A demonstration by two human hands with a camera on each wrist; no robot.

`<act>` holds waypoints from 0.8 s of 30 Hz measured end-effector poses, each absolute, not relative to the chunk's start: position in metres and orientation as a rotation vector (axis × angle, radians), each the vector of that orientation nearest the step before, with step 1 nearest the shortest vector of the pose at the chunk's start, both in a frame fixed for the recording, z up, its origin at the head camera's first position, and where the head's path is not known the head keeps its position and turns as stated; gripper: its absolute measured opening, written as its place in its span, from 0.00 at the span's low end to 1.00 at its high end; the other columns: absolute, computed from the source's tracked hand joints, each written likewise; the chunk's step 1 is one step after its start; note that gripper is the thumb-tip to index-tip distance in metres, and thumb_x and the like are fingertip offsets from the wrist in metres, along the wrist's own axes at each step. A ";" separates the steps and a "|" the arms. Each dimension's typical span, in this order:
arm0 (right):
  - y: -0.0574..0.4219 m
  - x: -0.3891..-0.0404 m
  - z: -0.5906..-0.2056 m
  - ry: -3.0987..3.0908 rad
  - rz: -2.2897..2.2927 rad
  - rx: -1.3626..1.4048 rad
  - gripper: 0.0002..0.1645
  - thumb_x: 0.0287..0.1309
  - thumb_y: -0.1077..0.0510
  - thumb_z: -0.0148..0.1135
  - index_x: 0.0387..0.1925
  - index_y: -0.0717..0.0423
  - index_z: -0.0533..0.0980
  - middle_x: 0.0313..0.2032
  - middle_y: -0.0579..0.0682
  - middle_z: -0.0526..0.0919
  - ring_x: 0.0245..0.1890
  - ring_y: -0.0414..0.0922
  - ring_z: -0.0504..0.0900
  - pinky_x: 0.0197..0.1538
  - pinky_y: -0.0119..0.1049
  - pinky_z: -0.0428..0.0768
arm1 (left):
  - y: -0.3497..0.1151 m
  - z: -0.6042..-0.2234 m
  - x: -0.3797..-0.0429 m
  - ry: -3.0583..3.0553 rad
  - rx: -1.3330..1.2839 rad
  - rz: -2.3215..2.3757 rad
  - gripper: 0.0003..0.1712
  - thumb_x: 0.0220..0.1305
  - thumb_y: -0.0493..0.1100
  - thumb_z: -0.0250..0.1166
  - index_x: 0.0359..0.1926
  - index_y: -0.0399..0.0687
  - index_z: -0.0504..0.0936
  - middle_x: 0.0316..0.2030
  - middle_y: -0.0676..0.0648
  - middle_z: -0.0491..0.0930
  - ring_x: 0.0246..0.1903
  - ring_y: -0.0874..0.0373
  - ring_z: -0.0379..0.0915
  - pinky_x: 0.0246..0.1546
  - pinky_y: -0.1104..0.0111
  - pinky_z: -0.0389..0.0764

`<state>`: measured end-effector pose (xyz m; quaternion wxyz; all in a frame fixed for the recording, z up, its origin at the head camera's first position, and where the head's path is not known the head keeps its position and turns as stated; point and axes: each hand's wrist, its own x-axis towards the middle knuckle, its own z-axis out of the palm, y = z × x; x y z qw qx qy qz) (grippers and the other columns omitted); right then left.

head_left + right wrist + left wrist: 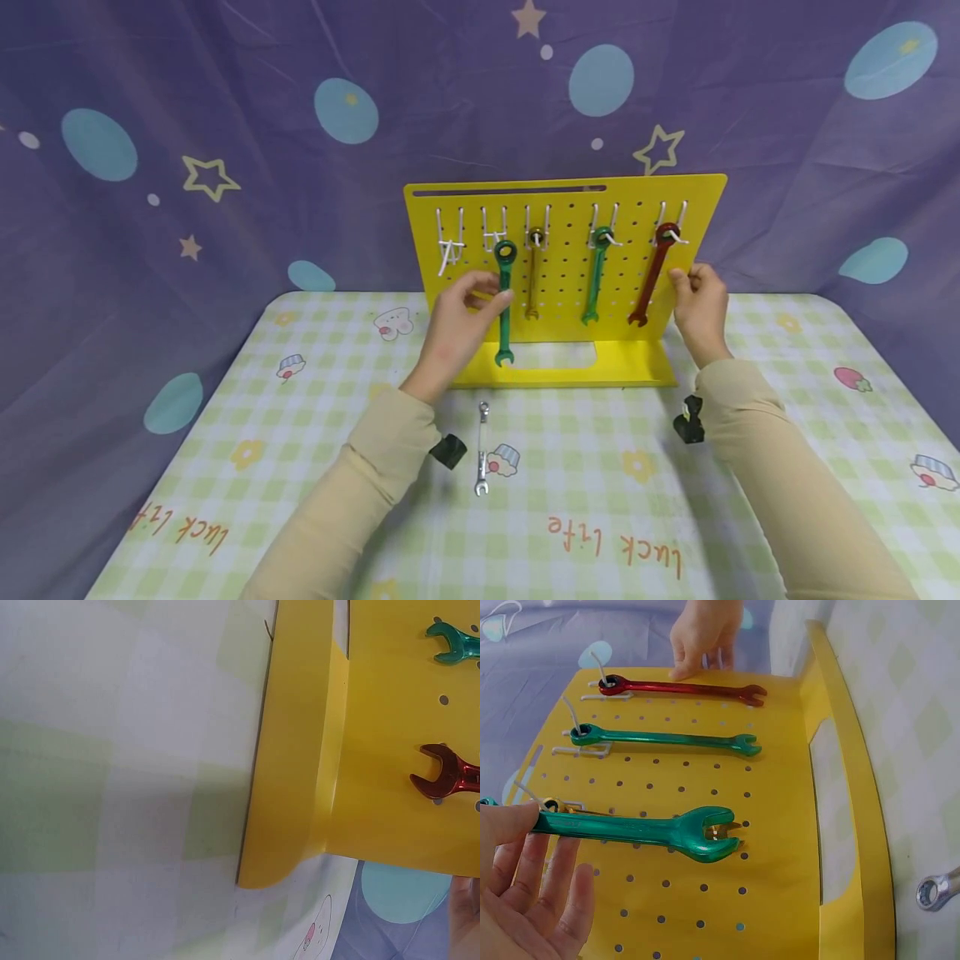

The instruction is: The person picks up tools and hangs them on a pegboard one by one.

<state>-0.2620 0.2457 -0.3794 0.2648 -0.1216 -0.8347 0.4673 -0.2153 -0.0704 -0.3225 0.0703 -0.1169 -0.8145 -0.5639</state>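
In the head view my left hand (463, 321) pinches a green combination wrench (505, 304) by its shaft, ring end up and open jaw down, in front of the yellow pegboard (622, 350). The left wrist view shows the thumb and fingers on the same wrench (630, 829). My right hand (701, 307) holds the board's right edge, thumb on the front. On white hooks hang a small gold wrench (533, 283), another green wrench (596, 283) and a red wrench (651, 279). Behind the held wrench's ring is a white hook (493, 225); whether they touch I cannot tell.
A silver wrench (482, 450) lies on the checked tablecloth (585, 467) in front of the board. At the board's far left, a white hook (450, 237) bears no wrench. A purple patterned curtain (480, 100) hangs behind the table.
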 end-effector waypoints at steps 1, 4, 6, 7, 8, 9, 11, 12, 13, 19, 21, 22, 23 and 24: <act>0.246 -0.262 -0.379 -2.258 1.262 -0.330 0.23 0.71 0.51 0.55 0.44 0.72 0.74 0.40 0.67 0.81 0.25 0.29 0.67 0.32 0.23 0.68 | -0.070 -0.322 -0.217 -2.449 -0.348 -1.692 0.15 0.67 0.47 0.67 0.50 0.47 0.81 0.45 0.50 0.80 0.44 0.54 0.74 0.44 0.60 0.77; 0.246 -0.262 -0.380 -2.258 1.255 -0.328 0.23 0.71 0.51 0.55 0.44 0.72 0.74 0.39 0.67 0.81 0.25 0.29 0.66 0.32 0.24 0.68 | -0.070 -0.323 -0.220 -2.450 -0.336 -1.684 0.15 0.67 0.47 0.68 0.51 0.47 0.81 0.45 0.50 0.80 0.44 0.54 0.74 0.45 0.61 0.77; 0.246 -0.262 -0.380 -2.262 1.258 -0.331 0.24 0.71 0.50 0.54 0.44 0.72 0.74 0.40 0.67 0.81 0.25 0.30 0.67 0.32 0.24 0.68 | -0.070 -0.323 -0.223 -2.457 -0.329 -1.676 0.15 0.66 0.47 0.68 0.51 0.47 0.81 0.45 0.50 0.81 0.44 0.54 0.74 0.45 0.61 0.77; 0.246 -0.262 -0.380 -2.264 1.257 -0.333 0.24 0.71 0.50 0.54 0.44 0.72 0.74 0.40 0.67 0.81 0.25 0.30 0.67 0.32 0.24 0.68 | -0.071 -0.323 -0.225 -2.459 -0.329 -1.672 0.16 0.66 0.47 0.68 0.51 0.47 0.81 0.45 0.50 0.81 0.44 0.54 0.74 0.46 0.61 0.77; 0.246 -0.262 -0.380 -2.264 1.258 -0.335 0.24 0.71 0.50 0.54 0.44 0.72 0.74 0.40 0.68 0.82 0.25 0.29 0.67 0.32 0.24 0.68 | -0.071 -0.324 -0.226 -2.461 -0.326 -1.669 0.16 0.66 0.47 0.68 0.51 0.46 0.81 0.45 0.49 0.81 0.44 0.53 0.75 0.46 0.61 0.77; 0.247 -0.262 -0.380 -2.265 1.259 -0.337 0.24 0.71 0.50 0.54 0.45 0.72 0.74 0.40 0.68 0.82 0.25 0.29 0.67 0.32 0.24 0.68 | -0.071 -0.324 -0.227 -2.463 -0.326 -1.665 0.16 0.66 0.47 0.68 0.52 0.46 0.81 0.45 0.49 0.81 0.43 0.53 0.75 0.46 0.60 0.77; 0.247 -0.262 -0.380 -2.265 1.263 -0.342 0.24 0.71 0.50 0.54 0.45 0.72 0.74 0.41 0.68 0.82 0.25 0.29 0.67 0.32 0.24 0.68 | -0.071 -0.325 -0.229 -2.470 -0.316 -1.663 0.16 0.67 0.47 0.68 0.52 0.46 0.81 0.45 0.49 0.81 0.43 0.53 0.75 0.46 0.60 0.77; 0.247 -0.263 -0.380 -2.263 1.261 -0.342 0.24 0.71 0.50 0.54 0.45 0.72 0.74 0.41 0.68 0.82 0.25 0.29 0.67 0.32 0.24 0.68 | -0.071 -0.325 -0.230 -2.471 -0.312 -1.665 0.16 0.67 0.47 0.68 0.52 0.46 0.81 0.45 0.48 0.81 0.43 0.53 0.75 0.46 0.60 0.77; 0.247 -0.263 -0.380 -2.261 1.258 -0.341 0.24 0.71 0.50 0.54 0.44 0.72 0.74 0.41 0.68 0.82 0.25 0.29 0.67 0.32 0.24 0.68 | -0.071 -0.326 -0.232 -2.473 -0.306 -1.666 0.16 0.67 0.47 0.68 0.52 0.46 0.81 0.45 0.49 0.81 0.43 0.53 0.75 0.46 0.60 0.76; 0.248 -0.264 -0.381 -2.251 1.263 -0.337 0.23 0.71 0.51 0.55 0.44 0.72 0.74 0.40 0.68 0.82 0.25 0.28 0.67 0.33 0.24 0.68 | -0.070 -0.327 -0.240 -2.482 -0.268 -1.663 0.17 0.67 0.49 0.67 0.53 0.47 0.80 0.46 0.50 0.80 0.43 0.54 0.74 0.47 0.60 0.76; 0.247 -0.264 -0.382 -2.249 1.264 -0.336 0.23 0.71 0.51 0.55 0.43 0.72 0.74 0.40 0.68 0.81 0.25 0.29 0.67 0.33 0.24 0.68 | -0.070 -0.327 -0.243 -2.478 -0.257 -1.663 0.17 0.67 0.48 0.67 0.53 0.47 0.80 0.46 0.50 0.81 0.43 0.54 0.74 0.46 0.60 0.76; 0.247 -0.264 -0.382 -2.249 1.265 -0.336 0.23 0.71 0.51 0.55 0.43 0.72 0.73 0.39 0.67 0.81 0.25 0.30 0.67 0.33 0.24 0.68 | -0.070 -0.327 -0.244 -2.477 -0.252 -1.664 0.17 0.67 0.48 0.67 0.53 0.47 0.81 0.46 0.50 0.81 0.43 0.53 0.74 0.46 0.60 0.76; 0.247 -0.264 -0.382 -2.244 1.265 -0.334 0.22 0.71 0.51 0.55 0.43 0.72 0.74 0.39 0.68 0.81 0.26 0.31 0.67 0.33 0.24 0.68 | -0.070 -0.327 -0.246 -2.477 -0.242 -1.665 0.17 0.67 0.48 0.67 0.52 0.47 0.81 0.45 0.50 0.81 0.43 0.54 0.74 0.46 0.60 0.76; 0.247 -0.264 -0.382 -2.244 1.266 -0.334 0.22 0.71 0.52 0.55 0.42 0.72 0.73 0.39 0.67 0.81 0.26 0.32 0.67 0.33 0.24 0.67 | -0.070 -0.327 -0.247 -2.476 -0.234 -1.667 0.17 0.67 0.48 0.67 0.52 0.47 0.81 0.45 0.50 0.81 0.43 0.54 0.75 0.45 0.60 0.76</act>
